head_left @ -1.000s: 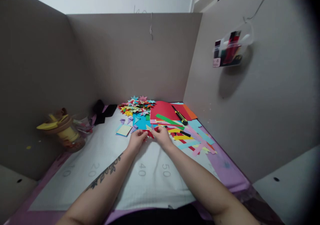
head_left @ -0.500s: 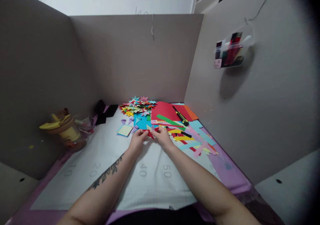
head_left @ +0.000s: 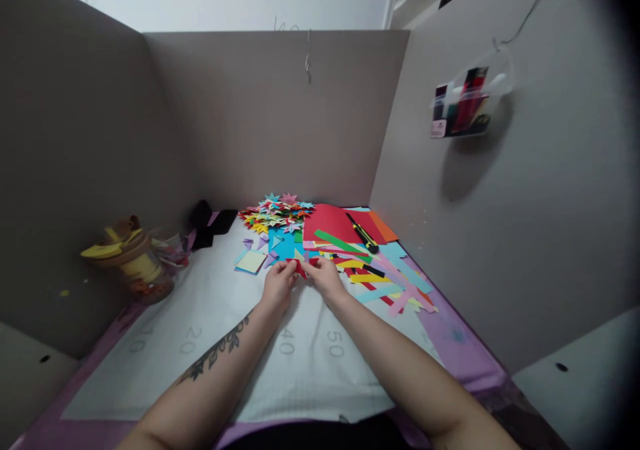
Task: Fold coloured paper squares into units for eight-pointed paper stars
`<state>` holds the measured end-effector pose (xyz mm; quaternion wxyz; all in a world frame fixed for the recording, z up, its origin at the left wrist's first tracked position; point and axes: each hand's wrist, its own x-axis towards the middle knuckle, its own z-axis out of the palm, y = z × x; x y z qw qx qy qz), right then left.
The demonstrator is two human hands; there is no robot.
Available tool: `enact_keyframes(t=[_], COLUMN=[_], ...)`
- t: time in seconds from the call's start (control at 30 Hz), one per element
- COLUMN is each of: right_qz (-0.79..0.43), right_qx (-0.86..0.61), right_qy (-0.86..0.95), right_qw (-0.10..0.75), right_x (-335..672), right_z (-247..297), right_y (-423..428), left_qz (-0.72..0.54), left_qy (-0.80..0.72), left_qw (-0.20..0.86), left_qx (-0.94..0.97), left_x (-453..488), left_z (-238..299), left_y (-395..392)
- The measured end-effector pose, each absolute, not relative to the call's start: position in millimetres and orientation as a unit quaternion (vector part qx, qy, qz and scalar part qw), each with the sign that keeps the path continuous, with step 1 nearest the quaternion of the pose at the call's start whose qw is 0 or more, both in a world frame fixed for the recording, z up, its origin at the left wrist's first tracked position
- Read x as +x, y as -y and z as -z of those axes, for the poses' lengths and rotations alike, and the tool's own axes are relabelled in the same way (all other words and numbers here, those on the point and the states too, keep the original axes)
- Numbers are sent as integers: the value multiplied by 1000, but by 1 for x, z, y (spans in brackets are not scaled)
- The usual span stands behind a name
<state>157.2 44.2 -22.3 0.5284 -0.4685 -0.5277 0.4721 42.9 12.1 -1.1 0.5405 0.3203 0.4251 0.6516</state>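
Observation:
Both hands pinch a small folded red paper piece [head_left: 301, 270] over the white mat [head_left: 310, 383]. My left hand [head_left: 279, 282] grips its left side between thumb and fingers. On the other side, my right hand [head_left: 324, 277] holds it the same way; the fingers partly hide the paper. Just beyond the hands lies a blue sheet [head_left: 281, 242] with several small folded paper triangles on and beside it. A stack of square papers [head_left: 251, 261] rests left of my left hand. Colored paper strips [head_left: 383, 278] are scattered to the right of my right hand.
Folded paper stars [head_left: 275, 211] are heaped at the back. A yellow-black utility knife [head_left: 364, 234] lies on red sheets [head_left: 327, 220]. At left stands a pot-like container [head_left: 133, 260] beside black objects [head_left: 220, 222]. A clear plastic holder [head_left: 467, 103] hangs on the right panel.
The hands stay in nearly the same place, still pinching the red paper, whose visible shape between the fingers has shifted slightly. The whole view has moved a little.

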Motion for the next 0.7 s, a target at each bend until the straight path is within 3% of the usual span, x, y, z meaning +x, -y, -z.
enact_keyframes(t=[0.7], right_qz=[-426], right_qx=[-493], right_qy=[578], right_qw=[492], right_x=[157], right_z=[6], right_y=[-34], left_qz=[-629], left_qy=[-460], left_qw=[484], left_qx=[397], left_x=[35], left_z=[-7], left_y=[-13])
